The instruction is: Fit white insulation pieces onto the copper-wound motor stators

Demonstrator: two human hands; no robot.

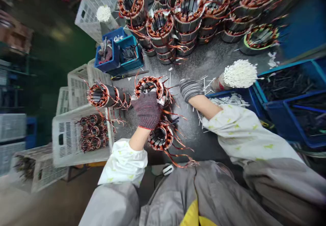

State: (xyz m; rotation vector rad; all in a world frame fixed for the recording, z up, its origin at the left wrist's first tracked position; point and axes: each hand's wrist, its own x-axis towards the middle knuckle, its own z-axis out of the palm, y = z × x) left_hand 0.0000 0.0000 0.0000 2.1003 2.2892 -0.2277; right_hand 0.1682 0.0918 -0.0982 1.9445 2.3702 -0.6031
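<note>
My left hand (147, 110), in a dark red knit glove, lies over the rim of an upright copper-wound stator (149, 86) and grips it. A second stator (161, 137) with loose copper leads stands just below that hand, and a third (107, 96) lies on its side to the left. My right hand (191, 89), in a grey striped glove, is closed and rests on the dark table (209, 58) among loose white strips (224, 100). Just to its right lies a bundle of white-tipped sticks (239, 74). Nothing shows in that hand.
Stacked stators (175, 19) fill the far side of the table. White perforated crates (81, 134) stand along the left edge, one holding stators. Small blue bins (118, 53) hold tools, a long-handled tool (128, 75) lies before them, and blue crates (285, 97) of dark parts stand right.
</note>
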